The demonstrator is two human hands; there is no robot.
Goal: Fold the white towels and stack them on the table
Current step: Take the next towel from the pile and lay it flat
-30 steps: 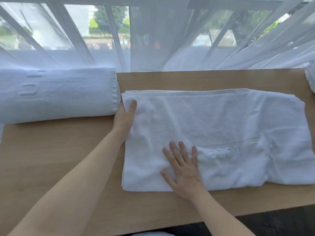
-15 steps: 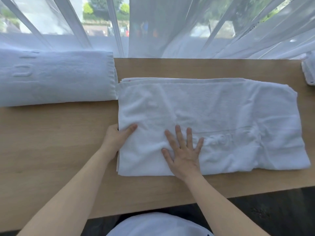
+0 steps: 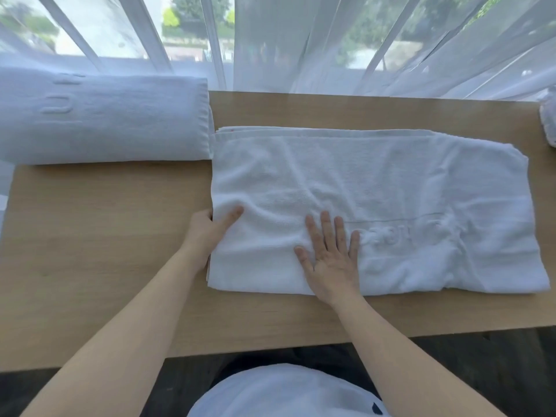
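A white towel (image 3: 391, 188), folded lengthwise into several layers, lies flat across the middle and right of the wooden table (image 3: 99, 245). At the towel's left edge my left hand (image 3: 210, 228) pinches the layers, thumb on top and fingers tucked under the edge. My right hand (image 3: 329, 254) presses flat on the towel near its front edge, fingers spread. A thick folded white towel (image 3: 105, 121) sits at the table's back left.
More white towelling (image 3: 549, 121) shows at the table's far right edge. Sheer white curtains (image 3: 301, 43) hang along the table's back edge before a window. The table's front left is bare wood, and the front edge runs just above my lap.
My left hand slid along the towel's left edge from the far corner toward me and now pinches it near the front. My right hand stayed pressed flat in place.
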